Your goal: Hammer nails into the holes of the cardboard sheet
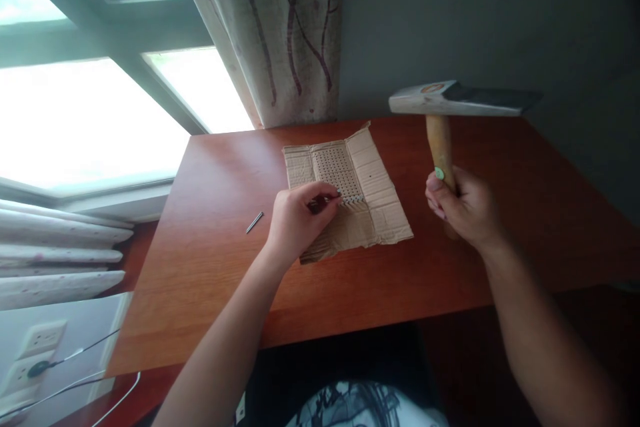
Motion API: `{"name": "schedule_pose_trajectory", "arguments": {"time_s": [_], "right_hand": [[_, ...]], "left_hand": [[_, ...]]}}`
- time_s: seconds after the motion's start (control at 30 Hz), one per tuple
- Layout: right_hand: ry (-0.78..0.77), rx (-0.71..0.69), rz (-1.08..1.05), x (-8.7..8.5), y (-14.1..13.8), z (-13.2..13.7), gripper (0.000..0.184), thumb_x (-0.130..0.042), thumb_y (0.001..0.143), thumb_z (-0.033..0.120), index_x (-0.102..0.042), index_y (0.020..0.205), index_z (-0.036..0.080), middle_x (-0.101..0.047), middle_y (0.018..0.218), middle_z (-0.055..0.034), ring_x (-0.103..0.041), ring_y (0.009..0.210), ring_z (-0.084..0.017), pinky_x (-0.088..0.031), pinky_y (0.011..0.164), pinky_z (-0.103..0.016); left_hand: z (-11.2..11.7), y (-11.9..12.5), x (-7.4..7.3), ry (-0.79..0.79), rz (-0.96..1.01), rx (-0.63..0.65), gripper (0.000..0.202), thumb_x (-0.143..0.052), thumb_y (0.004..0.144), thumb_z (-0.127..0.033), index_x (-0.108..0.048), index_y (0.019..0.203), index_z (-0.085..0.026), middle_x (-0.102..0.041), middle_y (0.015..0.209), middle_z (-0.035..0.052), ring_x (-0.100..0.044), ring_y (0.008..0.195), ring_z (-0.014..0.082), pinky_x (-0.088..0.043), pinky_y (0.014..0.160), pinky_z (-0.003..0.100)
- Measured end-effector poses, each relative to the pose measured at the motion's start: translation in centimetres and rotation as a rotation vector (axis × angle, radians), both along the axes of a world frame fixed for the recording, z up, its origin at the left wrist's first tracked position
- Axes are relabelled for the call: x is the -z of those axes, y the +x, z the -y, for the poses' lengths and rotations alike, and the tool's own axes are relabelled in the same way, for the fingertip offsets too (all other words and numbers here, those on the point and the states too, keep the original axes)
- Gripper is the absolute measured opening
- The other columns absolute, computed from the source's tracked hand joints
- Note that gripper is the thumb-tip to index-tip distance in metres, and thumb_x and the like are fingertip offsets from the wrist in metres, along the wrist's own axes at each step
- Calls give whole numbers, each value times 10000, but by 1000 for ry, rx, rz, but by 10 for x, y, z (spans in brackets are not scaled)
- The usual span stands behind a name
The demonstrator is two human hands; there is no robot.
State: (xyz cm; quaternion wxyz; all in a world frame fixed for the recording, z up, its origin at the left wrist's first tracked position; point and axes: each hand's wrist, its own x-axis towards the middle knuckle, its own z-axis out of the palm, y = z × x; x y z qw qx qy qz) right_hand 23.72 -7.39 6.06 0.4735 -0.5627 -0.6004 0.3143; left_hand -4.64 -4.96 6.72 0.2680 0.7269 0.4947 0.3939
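My right hand [465, 203] is wrapped round the wooden handle of a hammer [440, 140], holding it raised above the right part of the table. Its metal head is on top, with the tapered end pointing right. My left hand [303, 217] is closed in a pinch at a sheet of cardboard [385, 203]. Between thumb and forefinger is what looks like a small nail, mostly hidden by the fingers. A grid of small dark holes covers the middle of the cardboard, and several tiny shiny pieces line its near edge. Left of my left hand lies a loose metal nail [255, 222].
The reddish-brown wooden table [215, 293] stands against a grey wall [475, 20]. Behind it hangs a patterned curtain [300, 33], beside a bright window [90, 120]. At lower left, cables run from a wall socket [43, 340] near the table's edge.
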Motion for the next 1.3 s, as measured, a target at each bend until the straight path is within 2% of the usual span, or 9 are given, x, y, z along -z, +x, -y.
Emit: {"name": "schedule_pose_trajectory", "arguments": {"time_s": [0.13, 0.23, 0.33, 0.57, 0.77, 0.97, 1.2, 1.3], "right_hand": [[-103, -103, 332, -29, 6, 17, 367, -567, 949, 538, -545, 754, 227, -516, 540, 42, -490, 470, -114, -389, 494, -273], [-114, -113, 461, -51, 6, 23, 396, -567, 942, 552, -529, 714, 229, -508, 501, 42, -484, 447, -123, -366, 473, -277], [-104, -135, 560, -63, 3, 27, 424, -585, 927, 557, -504, 670, 229, -490, 488, 44, -458, 427, -120, -330, 453, -275], [-66, -181, 634, -66, -4, 32, 397, -583, 928, 545, -532, 682, 237, -439, 501, 48, -392, 426, -114, -261, 444, -284], [-115, -226, 642, -74, -8, 36, 405, -559, 939, 545, -505, 674, 243, -433, 497, 44, -393, 422, -123, -266, 433, -287], [-66, -240, 674, -83, -14, 42, 418, -549, 950, 527, -458, 658, 242, -425, 487, 46, -386, 401, -116, -267, 422, -281], [-135, -295, 705, -77, -18, 42, 380, -513, 969, 525, -525, 710, 246, -533, 539, 31, -504, 455, -136, -331, 451, -279], [-125, -278, 696, -79, -18, 42, 404, -513, 965, 537, -509, 686, 244, -500, 507, 35, -473, 426, -133, -315, 444, -284]], "left_hand": [[-1, -1, 3, 8, 23, 12, 73, -695, 805, -246, -740, 837, -200, -710, 673, -14, -613, 573, 102, -482, 559, 209], [0, -2, 5, 29, -1, 5, 77, -690, 809, -254, -740, 844, -207, -714, 682, -12, -615, 578, 108, -469, 549, 213], [1, -2, 4, 62, -34, 0, 61, -693, 808, -244, -735, 840, -215, -736, 737, -4, -636, 625, 120, -472, 574, 222], [2, -2, 2, 63, -69, 0, 50, -685, 834, -252, -728, 846, -229, -764, 801, -12, -659, 685, 130, -463, 598, 229], [2, -2, 3, 68, -95, -1, 67, -686, 828, -262, -744, 849, -234, -770, 815, -4, -658, 670, 133, -459, 586, 230], [2, -2, 4, 65, -106, -11, 73, -690, 828, -266, -755, 847, -238, -763, 800, 0, -646, 655, 134, -441, 571, 228], [0, -3, 3, 55, -169, 3, 81, -682, 835, -266, -753, 843, -227, -741, 750, -1, -638, 651, 140, -449, 612, 238], [0, -3, 4, 55, -164, 7, 76, -685, 836, -264, -754, 844, -232, -754, 780, 1, -650, 670, 143, -451, 615, 239]]}}
